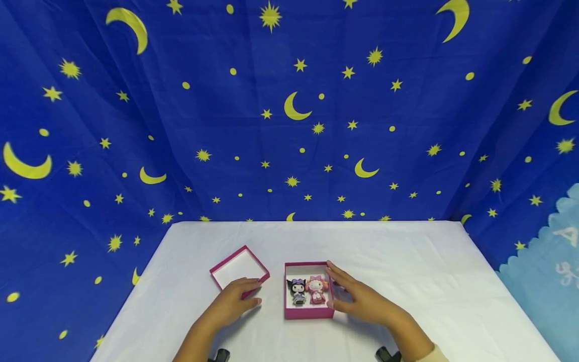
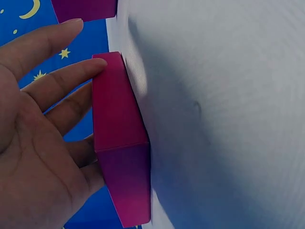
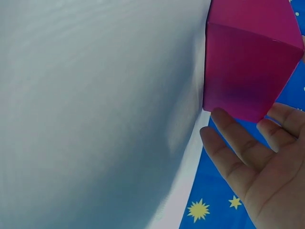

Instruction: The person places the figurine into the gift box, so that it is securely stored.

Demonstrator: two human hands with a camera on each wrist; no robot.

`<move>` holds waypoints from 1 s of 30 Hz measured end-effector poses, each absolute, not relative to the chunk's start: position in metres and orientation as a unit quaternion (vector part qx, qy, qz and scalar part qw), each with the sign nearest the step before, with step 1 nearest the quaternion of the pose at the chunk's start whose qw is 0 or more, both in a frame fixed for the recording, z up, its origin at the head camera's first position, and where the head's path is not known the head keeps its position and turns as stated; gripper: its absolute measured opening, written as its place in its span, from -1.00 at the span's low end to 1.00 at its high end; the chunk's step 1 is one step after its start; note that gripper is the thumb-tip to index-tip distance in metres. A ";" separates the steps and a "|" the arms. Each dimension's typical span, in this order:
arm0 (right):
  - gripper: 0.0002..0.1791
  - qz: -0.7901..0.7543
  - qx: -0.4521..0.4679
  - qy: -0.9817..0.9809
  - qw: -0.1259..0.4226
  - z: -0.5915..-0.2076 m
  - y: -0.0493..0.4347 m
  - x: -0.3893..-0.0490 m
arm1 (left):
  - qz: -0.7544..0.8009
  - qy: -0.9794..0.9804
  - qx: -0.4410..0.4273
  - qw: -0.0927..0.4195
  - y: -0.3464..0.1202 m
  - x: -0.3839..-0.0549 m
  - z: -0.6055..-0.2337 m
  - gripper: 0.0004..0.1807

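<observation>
A magenta box (image 1: pixel 309 313) with a white inside stands open-topped on the table, holding a black-hooded figurine (image 1: pixel 298 291) and a pink figurine (image 1: pixel 317 290) side by side. To its left lies the box's magenta lid (image 1: pixel 238 267), turned at an angle with its white inside up. My left hand (image 1: pixel 228 304) rests at the lid's near right corner; in the left wrist view its extended index finger touches the lid's side (image 2: pixel 119 105). Along the box's right wall is my right hand (image 1: pixel 362 299), fingers extended. The right wrist view shows those fingertips close beside the box (image 3: pixel 248 71); contact is unclear.
A white cloth (image 1: pixel 407 256) covers the table. Blue fabric (image 1: pixel 253 130) with yellow moons and stars hangs behind and at the sides. A light-blue scalloped cloth (image 1: pixel 547 266) hangs at the right. Dark device parts (image 1: pixel 221 355) show by both wrists.
</observation>
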State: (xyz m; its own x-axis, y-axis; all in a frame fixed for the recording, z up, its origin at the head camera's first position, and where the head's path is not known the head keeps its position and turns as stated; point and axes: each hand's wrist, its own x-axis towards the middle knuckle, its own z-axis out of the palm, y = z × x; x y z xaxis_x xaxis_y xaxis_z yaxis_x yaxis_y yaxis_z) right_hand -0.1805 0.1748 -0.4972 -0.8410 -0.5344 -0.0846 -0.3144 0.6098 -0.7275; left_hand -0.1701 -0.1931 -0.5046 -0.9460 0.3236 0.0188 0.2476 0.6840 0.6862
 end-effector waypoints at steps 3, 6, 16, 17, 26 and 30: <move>-0.07 -0.374 -0.239 0.883 0.152 -0.498 0.175 -0.180 | 0.365 0.917 0.154 0.051 -0.193 -0.170 -0.505 -0.50; -0.06 -0.376 -0.239 0.882 0.154 -0.499 0.176 -0.180 | 0.363 0.918 0.152 0.048 -0.192 -0.170 -0.506 -0.47; -0.07 -0.372 -0.245 0.882 0.152 -0.500 0.176 -0.180 | 0.345 0.932 0.106 0.015 -0.187 -0.171 -0.494 -0.29; -0.07 -0.373 -0.245 0.882 0.153 -0.500 0.176 -0.179 | 0.342 0.934 0.101 0.009 -0.186 -0.171 -0.492 -0.26; -0.08 -0.375 -0.244 0.881 0.157 -0.500 0.175 -0.181 | 0.350 0.928 0.072 -0.105 -0.189 -0.175 -0.488 -0.22; -0.07 -0.379 -0.244 0.879 0.156 -0.501 0.176 -0.181 | 0.365 0.912 0.073 -0.174 -0.191 -0.174 -0.488 -0.27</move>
